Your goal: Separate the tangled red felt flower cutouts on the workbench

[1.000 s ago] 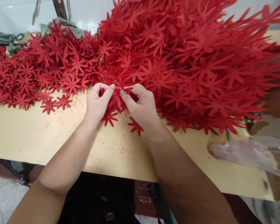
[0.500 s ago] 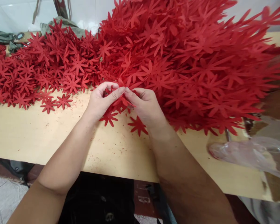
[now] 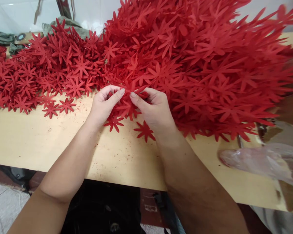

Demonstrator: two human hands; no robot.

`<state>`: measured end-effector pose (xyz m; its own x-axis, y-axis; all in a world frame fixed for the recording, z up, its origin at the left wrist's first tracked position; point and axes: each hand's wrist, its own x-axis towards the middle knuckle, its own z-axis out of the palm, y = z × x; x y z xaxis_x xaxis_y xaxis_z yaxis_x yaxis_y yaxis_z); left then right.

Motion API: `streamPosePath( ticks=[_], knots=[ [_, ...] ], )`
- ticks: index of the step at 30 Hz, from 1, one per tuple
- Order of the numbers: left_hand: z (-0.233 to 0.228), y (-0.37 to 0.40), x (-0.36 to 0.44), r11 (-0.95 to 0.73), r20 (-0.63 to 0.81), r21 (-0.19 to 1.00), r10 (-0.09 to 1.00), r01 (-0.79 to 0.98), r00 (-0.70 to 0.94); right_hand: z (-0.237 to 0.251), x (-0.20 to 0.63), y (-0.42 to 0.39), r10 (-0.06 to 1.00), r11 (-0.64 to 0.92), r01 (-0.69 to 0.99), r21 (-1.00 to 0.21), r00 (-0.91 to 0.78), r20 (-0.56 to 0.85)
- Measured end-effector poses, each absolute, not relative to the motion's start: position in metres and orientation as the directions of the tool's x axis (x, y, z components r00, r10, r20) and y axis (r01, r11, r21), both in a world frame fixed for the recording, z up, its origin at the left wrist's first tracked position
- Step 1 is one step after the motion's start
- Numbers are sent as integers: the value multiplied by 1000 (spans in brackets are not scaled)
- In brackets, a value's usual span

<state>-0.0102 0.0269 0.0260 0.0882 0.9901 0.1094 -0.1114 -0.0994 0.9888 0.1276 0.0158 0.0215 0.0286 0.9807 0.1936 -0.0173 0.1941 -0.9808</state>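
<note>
My left hand (image 3: 104, 101) is closed in a pinch, thumb against forefinger, on a red petal piece. A short way to its right, my right hand (image 3: 155, 107) pinches a red petal piece too, its fingertips partly hidden among red petals. The two thumbs are apart, with red petals between and behind them. Just below the hands lie a loose red flower cutout (image 3: 113, 123) and another red flower cutout (image 3: 145, 131), flat on the table. Whether both hands hold the same piece I cannot tell.
A tall heap of large red petal pieces (image 3: 210, 71) spreads to the right. On the left lies a lower pile of smaller flower cutouts (image 3: 26, 83). A clear plastic bag (image 3: 258, 161) rests on the pale table (image 3: 122, 165) at the right. Grey-green cloth (image 3: 67, 27) lies behind.
My thumbs, which were touching, have come apart, the right hand shifting slightly right. The red petals at the fingertips have changed position. The piles stay as they were.
</note>
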Motion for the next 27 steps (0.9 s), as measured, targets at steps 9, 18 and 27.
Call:
streamPosePath(
  ticks=[9,18,27],
  knots=[
    [24,26,-10,-28,54,980,990,-196,131,22,127,17,979,200,-37,-979,57,198],
    [17,28,-6,-15,38,983,992,-183,124,12,124,21,962,265,81,-961,53,269],
    [21,33,-12,-110,104,991,992,-76,-75,10,135,33,915,131,-119,-984,398,74]
  ],
)
